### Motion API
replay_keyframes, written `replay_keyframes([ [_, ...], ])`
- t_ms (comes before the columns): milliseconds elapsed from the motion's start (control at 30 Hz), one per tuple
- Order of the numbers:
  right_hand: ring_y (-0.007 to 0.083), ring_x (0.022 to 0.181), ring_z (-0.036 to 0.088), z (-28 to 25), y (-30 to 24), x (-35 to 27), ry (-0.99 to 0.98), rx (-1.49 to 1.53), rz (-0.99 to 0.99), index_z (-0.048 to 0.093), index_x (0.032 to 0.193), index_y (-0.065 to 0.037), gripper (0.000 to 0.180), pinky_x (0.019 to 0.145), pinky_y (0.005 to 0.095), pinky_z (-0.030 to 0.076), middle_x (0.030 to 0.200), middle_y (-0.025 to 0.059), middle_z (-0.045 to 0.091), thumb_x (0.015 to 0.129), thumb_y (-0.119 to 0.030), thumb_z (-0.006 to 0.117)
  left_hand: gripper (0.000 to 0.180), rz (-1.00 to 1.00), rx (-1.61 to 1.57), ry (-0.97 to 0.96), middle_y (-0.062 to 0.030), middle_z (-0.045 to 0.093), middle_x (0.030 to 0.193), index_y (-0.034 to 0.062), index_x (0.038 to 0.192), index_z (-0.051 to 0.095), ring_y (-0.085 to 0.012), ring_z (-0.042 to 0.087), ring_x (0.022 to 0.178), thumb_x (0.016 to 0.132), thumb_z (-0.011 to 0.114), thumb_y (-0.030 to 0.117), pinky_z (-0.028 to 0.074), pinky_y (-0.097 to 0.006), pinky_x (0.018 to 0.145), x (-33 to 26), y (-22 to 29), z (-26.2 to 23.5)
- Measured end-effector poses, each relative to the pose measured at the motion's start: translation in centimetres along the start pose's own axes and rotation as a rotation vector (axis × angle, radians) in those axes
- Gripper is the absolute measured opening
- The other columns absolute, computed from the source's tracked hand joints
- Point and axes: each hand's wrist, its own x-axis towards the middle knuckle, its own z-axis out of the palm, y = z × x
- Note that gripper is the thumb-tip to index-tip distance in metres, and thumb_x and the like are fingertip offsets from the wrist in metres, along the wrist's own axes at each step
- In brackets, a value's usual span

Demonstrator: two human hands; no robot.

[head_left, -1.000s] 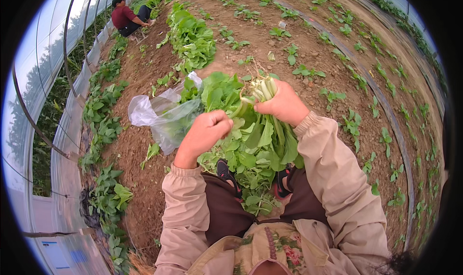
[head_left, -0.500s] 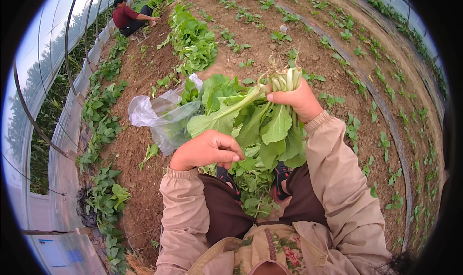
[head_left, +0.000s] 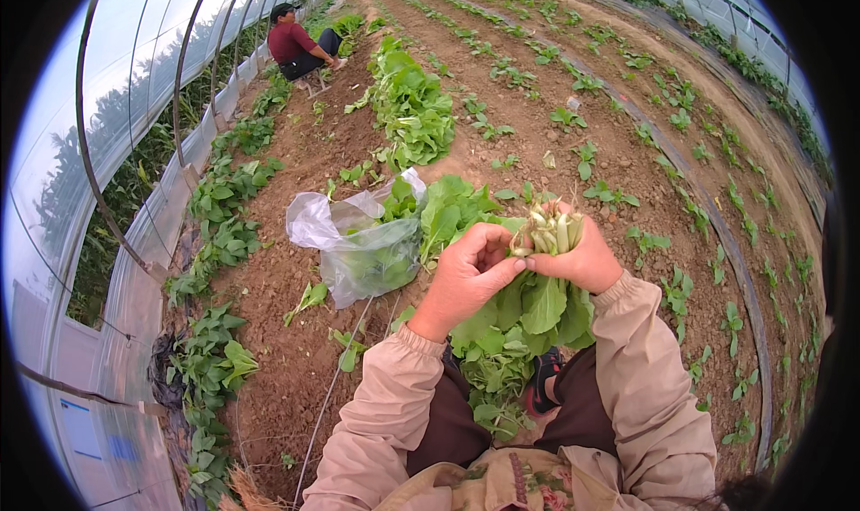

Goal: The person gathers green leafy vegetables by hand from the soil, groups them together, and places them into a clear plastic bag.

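My right hand [head_left: 589,253] is closed round a bunch of leafy greens [head_left: 544,309], root ends up and leaves hanging down. The pale stem ends [head_left: 548,231] stick out above my fingers, with thin roots on them. My left hand [head_left: 472,276] is closed in a pinch at the near left side of these stem ends, thumb and fingertips against them. Below, between my shoes, lies a heap of loose greens [head_left: 498,381]. To the left of the bunch, a clear plastic bag [head_left: 367,262] with greens in it rests on the soil.
A long row of cut greens [head_left: 414,108] lies ahead on the brown soil. Far left, a person in a dark red top [head_left: 291,43] sits low. Young plants grow in rows to the right, beside a dark hose [head_left: 717,197]. Plastic greenhouse sheeting [head_left: 116,153] curves along the left.
My left hand has moved right and up to the stem ends and now pinches there. My right hand has lowered the bunch slightly. The view has shifted, showing more of the far rows.
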Motion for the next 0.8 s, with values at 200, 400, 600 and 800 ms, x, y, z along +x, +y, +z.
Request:
replay_keyframes([
  [200,0.0101,0.102,0.060,2.0,-0.1,-0.1,0.006,0.016,-0.079,0.052,0.120,-0.003,0.065,0.091,0.0295,0.050,0.113,0.0028,0.063,0.067,-0.011,0.089,0.023,0.037,-0.201,0.063,0.0008,0.058,0.096,0.0040,0.113,0.052,-0.0056,0.056,0.087,0.093,0.063,-0.001,0.048,-0.021,0.075,-0.4,1.4,0.8],
  [400,0.0102,0.098,0.060,3.5,0.1,-0.2,0.082,-0.075,-0.139,0.050,0.119,-0.003,0.065,0.087,0.0290,0.050,0.109,0.0025,0.064,0.067,-0.011,0.089,0.021,0.068,-0.249,0.057,-0.0026,0.057,0.106,0.0033,0.117,0.051,-0.0080,0.056,0.095,0.097,0.058,0.003,0.048,-0.024,0.083,-0.9,0.4,0.3],
  [600,0.0093,0.094,0.061,1.7,1.9,0.2,0.206,-0.009,-0.096,0.052,0.119,-0.003,0.062,0.083,0.0278,0.051,0.104,0.0025,0.064,0.068,-0.009,0.088,0.026,0.264,0.316,0.081,-0.0033,0.058,0.110,0.0003,0.120,0.057,-0.0124,0.056,0.100,0.102,0.051,0.017,0.047,-0.029,0.089,-0.1,0.6,-1.4],
  [800,0.0208,0.087,0.066,-2.8,0.5,1.1,0.171,0.416,-0.076,0.060,0.106,-0.001,0.037,0.081,0.0342,0.054,0.092,0.0100,0.069,0.075,-0.012,0.076,0.042,0.164,0.026,0.473,-0.0067,0.062,0.103,-0.0003,0.125,0.053,-0.0119,0.054,0.089,0.108,0.035,0.034,0.044,-0.028,0.084,0.3,0.3,-3.4],
])
